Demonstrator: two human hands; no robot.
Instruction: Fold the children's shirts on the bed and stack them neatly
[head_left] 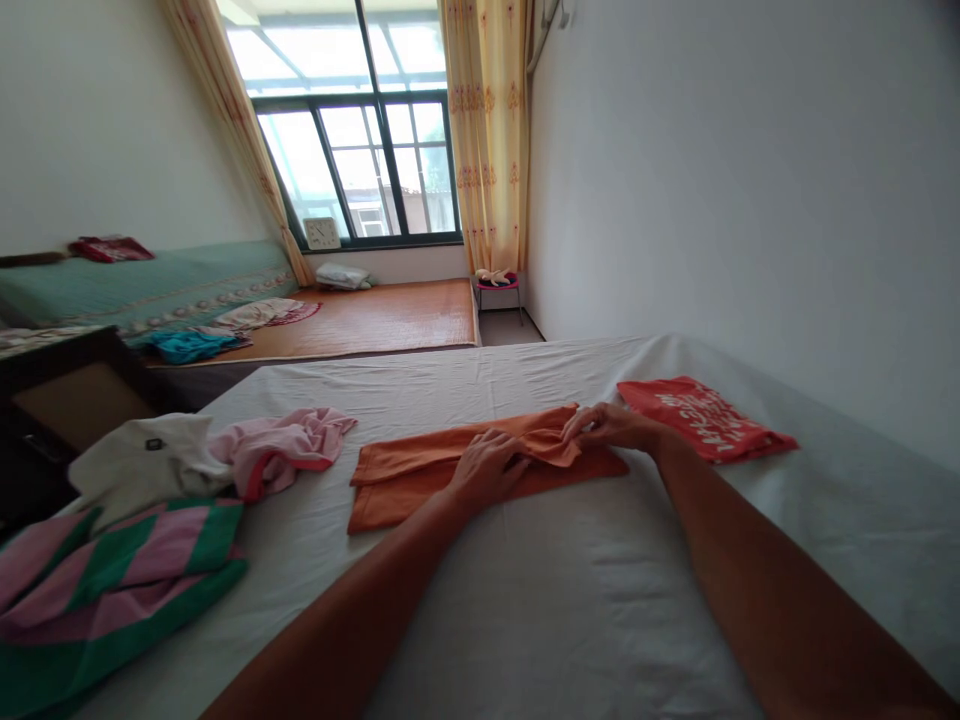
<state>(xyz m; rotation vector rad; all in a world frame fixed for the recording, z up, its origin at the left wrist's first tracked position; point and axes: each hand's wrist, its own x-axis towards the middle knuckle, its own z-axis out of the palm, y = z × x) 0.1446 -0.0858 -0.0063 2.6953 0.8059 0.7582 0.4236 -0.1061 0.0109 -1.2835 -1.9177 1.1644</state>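
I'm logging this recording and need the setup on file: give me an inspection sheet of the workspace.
Surface: bed with a white sheet, wrinkled.
Job's things: orange garment, partly folded, lying flat mid-bed.
Clutter: red printed cloth folded at the right; pink garment, white garment and green-and-pink striped cloth heaped at the left.
Hands: left hand presses on the orange garment; right hand pinches its bunched fold.
Cables: nothing seen.
Surroundings: window with yellow curtains, clock on the sill, second bed with a green cover, small stool, bare white wall.
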